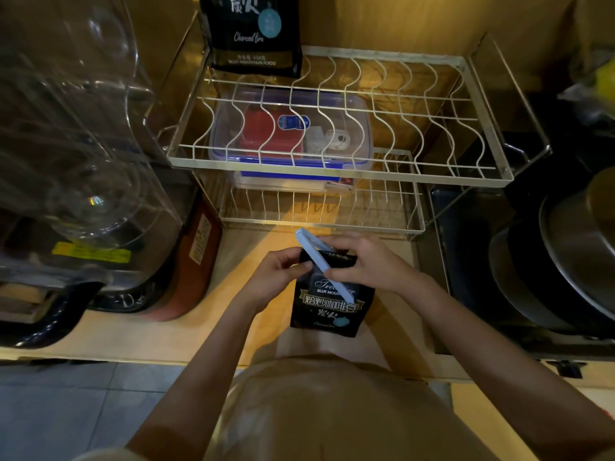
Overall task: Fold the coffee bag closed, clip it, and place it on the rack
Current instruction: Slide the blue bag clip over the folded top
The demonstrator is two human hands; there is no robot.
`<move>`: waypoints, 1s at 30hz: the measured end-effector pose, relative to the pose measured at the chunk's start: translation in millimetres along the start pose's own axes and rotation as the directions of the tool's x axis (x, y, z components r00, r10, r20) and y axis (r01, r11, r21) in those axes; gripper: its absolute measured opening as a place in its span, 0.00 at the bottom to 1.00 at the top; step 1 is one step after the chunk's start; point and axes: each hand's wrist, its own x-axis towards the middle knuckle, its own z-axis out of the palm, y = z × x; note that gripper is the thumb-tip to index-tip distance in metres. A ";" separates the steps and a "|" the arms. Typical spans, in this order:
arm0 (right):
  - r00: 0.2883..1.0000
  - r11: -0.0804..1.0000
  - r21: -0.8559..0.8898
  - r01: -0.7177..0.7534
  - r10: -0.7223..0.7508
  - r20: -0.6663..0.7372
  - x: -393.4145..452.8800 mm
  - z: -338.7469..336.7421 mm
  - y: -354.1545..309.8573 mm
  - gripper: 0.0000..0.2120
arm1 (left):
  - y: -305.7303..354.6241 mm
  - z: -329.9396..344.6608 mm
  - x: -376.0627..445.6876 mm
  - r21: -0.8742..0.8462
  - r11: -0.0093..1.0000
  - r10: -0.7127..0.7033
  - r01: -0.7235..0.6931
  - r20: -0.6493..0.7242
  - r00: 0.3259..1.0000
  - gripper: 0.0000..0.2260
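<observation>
A small black coffee bag (329, 309) stands upright on the wooden counter, its top folded over. My left hand (278, 276) pinches the folded top at its left corner. My right hand (364, 261) grips the top's right side and a long light-blue clip (324, 264). The clip lies slanted across the bag's front, one end sticking up behind the bag, the other low on the label. Whether it clamps the fold cannot be told. The two-tier wire rack (332, 168) stands just behind the bag.
A second, larger black coffee bag (254, 31) stands at the rack's upper back left. A clear lidded box (289, 134) sits under the top tier. A big clear-domed machine (76, 154) fills the left. Dark pans (562, 261) stack on the right.
</observation>
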 end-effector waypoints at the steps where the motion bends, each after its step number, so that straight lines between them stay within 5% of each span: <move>1: 1.000 1.000 -0.007 0.001 0.000 0.010 0.5 -0.9 0.1 0.28 | -0.7 1.0 -0.1 0.015 1.000 0.023 -0.023 -0.032 0.999 0.08; 3: 0.999 1.000 -0.028 -0.010 0.011 0.030 1.9 -2.8 1.2 0.28 | -3.5 2.8 0.2 0.016 0.999 0.052 -0.050 -0.102 0.993 0.02; 10: 1.000 1.000 -0.025 0.009 -0.008 0.020 0.6 0.8 -0.1 0.28 | -9.8 6.6 -0.4 -0.106 0.993 0.028 -0.053 -0.222 0.975 0.07; 15: 0.994 0.916 0.390 -0.091 0.107 -0.019 -0.1 -6.0 -7.0 0.26 | -9.9 8.1 -1.3 -0.090 0.994 0.040 -0.061 -0.218 0.975 0.11; 21: 0.981 0.744 0.666 -0.051 0.162 -0.106 -3.6 -19.8 -15.6 0.24 | -6.6 9.6 -4.5 -0.068 0.992 0.093 -0.108 -0.196 0.976 0.09; 26: 0.991 0.915 0.402 0.042 0.014 -0.135 -5.4 -31.8 -22.8 0.24 | -5.0 10.4 -4.2 -0.059 0.993 0.092 -0.105 -0.193 0.977 0.12; 30: 0.998 0.998 -0.008 0.061 -0.061 0.033 -3.5 -38.1 -20.1 0.21 | -7.0 10.0 -3.2 -0.040 0.994 0.093 -0.103 -0.207 0.974 0.09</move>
